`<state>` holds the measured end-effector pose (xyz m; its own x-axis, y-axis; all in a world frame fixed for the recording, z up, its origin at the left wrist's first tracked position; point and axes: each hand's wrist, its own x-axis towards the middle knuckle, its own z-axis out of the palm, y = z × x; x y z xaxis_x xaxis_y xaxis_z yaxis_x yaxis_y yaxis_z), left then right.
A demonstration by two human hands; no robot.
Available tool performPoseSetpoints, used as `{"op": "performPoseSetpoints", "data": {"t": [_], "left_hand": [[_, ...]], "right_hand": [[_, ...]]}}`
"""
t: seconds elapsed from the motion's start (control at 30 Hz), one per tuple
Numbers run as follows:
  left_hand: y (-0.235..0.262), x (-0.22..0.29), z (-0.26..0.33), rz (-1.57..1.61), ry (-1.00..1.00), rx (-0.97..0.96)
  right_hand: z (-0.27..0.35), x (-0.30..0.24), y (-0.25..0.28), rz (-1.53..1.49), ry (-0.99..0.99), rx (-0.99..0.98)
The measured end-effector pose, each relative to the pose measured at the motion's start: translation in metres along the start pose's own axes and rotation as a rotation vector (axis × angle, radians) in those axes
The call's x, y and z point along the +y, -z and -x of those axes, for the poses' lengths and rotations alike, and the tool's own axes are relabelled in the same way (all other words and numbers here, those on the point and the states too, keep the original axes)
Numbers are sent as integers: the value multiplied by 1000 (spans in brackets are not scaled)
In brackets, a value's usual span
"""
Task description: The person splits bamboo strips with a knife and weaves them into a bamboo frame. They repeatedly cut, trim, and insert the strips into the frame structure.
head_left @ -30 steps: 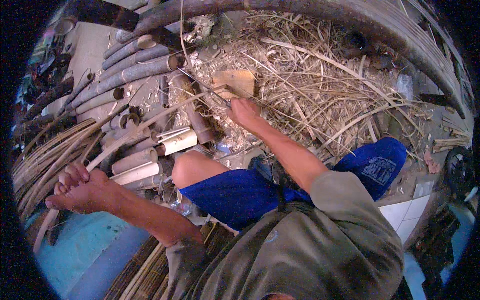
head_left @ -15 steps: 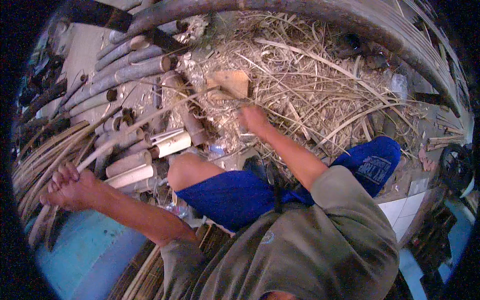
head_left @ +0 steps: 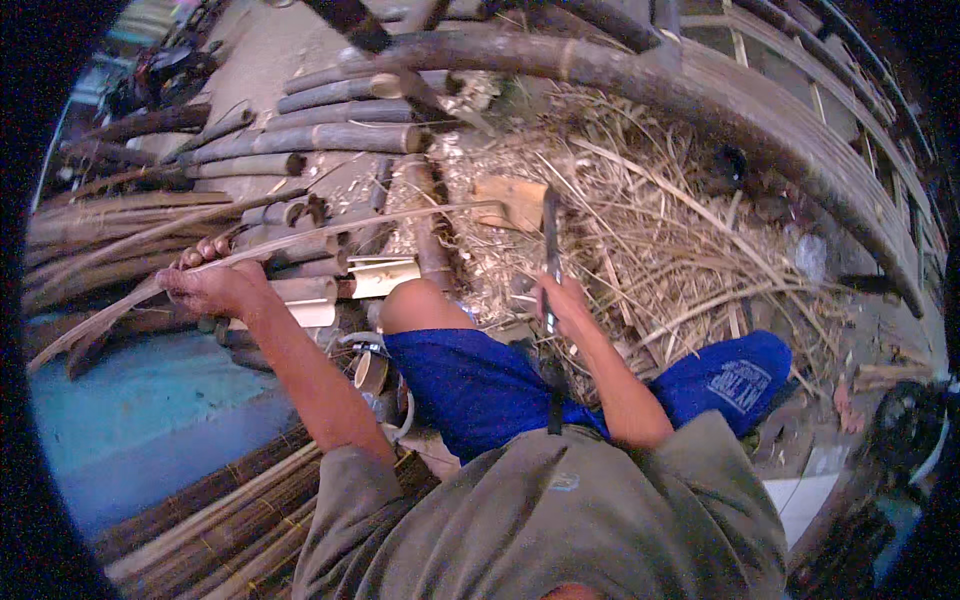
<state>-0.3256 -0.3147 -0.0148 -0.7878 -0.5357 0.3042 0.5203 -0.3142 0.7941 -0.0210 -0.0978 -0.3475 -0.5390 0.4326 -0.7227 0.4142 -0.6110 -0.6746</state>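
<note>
Your left hand sits at about nine o'clock, fingers curled tight around a long thin bamboo strip — the strip runs from beyond your fist at eight o'clock up across the cut bamboo sections toward the wooden block near twelve o'clock, bowing a little on the way. Your right hand is near the centre, closed in a fist on the handle of a knife; the dark blade points up toward twelve o'clock, its tip just beside the wooden block. Neither hand shows any gap between fingers and what it grips.

Your bent knee in blue shorts lies between the two hands, at six o'clock from the blade. A heap of dry shavings and split slivers spreads from the knife out toward three o'clock. Grey bamboo poles lie stacked at ten to eleven o'clock, and short pale cut pieces rest just beside your knee — between it and your left hand
</note>
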Motion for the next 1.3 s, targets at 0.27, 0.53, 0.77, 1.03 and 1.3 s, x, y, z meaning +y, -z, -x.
{"op": "performPoseSetpoints", "data": {"t": [0.27,0.53,0.77,1.03,1.3], "left_hand": [[9,-8,-23,456,526,6],[-33,-81,122,348,970,100],[-32,-127,179,470,1217,34],[-30,-90,170,-417,503,-329],[-81,87,168,-118,-581,-1179]], "right_hand": [[133,-75,52,44,122,-117],[192,-187,100,-330,888,43],[271,-266,57,-29,1116,297],[263,-291,-20,139,1059,15],[276,-325,-80,172,1178,-327]]}}
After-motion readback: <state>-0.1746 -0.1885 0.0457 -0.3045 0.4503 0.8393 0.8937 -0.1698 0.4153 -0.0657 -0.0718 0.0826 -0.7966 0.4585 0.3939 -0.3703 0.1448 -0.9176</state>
